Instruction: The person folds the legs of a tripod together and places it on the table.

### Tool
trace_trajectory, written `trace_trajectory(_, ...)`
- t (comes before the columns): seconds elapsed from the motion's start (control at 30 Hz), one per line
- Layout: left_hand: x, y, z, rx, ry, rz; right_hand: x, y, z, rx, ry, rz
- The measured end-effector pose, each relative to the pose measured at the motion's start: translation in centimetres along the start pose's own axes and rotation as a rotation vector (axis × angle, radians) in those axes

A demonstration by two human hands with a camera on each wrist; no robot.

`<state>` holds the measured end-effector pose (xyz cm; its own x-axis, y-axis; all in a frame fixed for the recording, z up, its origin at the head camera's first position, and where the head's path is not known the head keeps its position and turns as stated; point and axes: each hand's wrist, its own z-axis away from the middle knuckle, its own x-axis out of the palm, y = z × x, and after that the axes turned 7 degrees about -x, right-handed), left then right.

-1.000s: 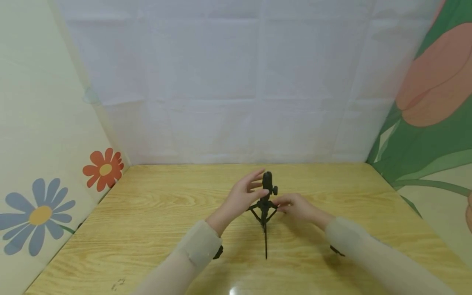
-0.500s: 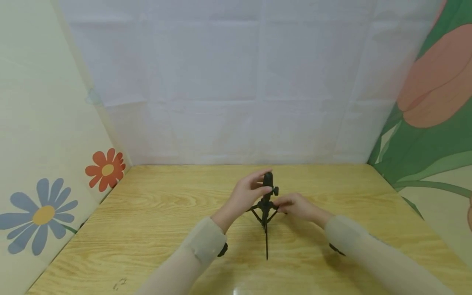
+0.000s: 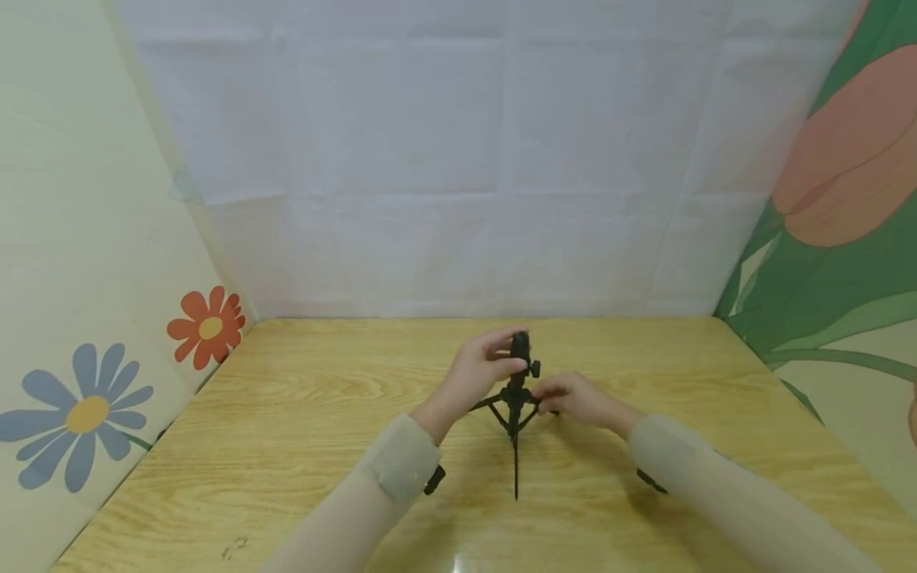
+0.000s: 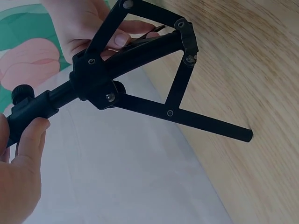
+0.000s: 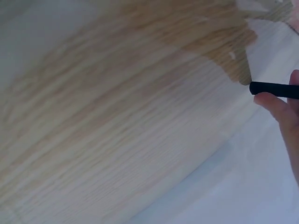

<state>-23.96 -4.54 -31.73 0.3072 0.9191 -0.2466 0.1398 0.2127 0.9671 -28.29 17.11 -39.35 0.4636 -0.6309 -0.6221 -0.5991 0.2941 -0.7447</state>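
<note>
A black tripod (image 3: 514,402) stands upright on the table with its legs spread, one of them pointing towards me. My left hand (image 3: 469,378) grips the upper column below its top, thumb on the near side. In the left wrist view the column carries a round knob (image 4: 22,93), with the hinged leg braces (image 4: 180,84) below it. My right hand (image 3: 576,398) holds the right-hand leg between thumb and fingers. The end of that black leg (image 5: 271,89) sticks out past the thumb in the right wrist view.
The wood-grain table (image 3: 286,414) reaches back to a white cloth (image 3: 430,159). Flower-printed panels (image 3: 86,239) stand at both sides. A black strap piece (image 3: 434,480) shows under the left sleeve.
The left hand has shifted slightly to the right around the column. More of the tripod's left leg shows now. The right hand stays at its leg, with hardly any movement.
</note>
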Motion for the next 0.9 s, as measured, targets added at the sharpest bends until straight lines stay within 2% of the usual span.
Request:
trace_trajectory(0.3, -0.3, -0.2, -0.2, -0.011, -0.009, 0.032, 0.2, -0.4, 0.1, 0.068, 0.002, -0.088)
trace_trajectory(0.4, -0.3, -0.2, -0.2, -0.021, -0.010, 0.048, 0.3, -0.4, 0.2, 0.090, 0.021, -0.108)
trace_trajectory(0.67, -0.4, -0.2, -0.2, -0.028, -0.021, 0.065, 0.8, -0.6, 0.2, 0.077, 0.075, -0.123)
trace_trajectory(0.9, -0.4, -0.1, 0.0, -0.020, -0.033, 0.055, 1.1, -0.7, 0.4, 0.141, 0.115, -0.198)
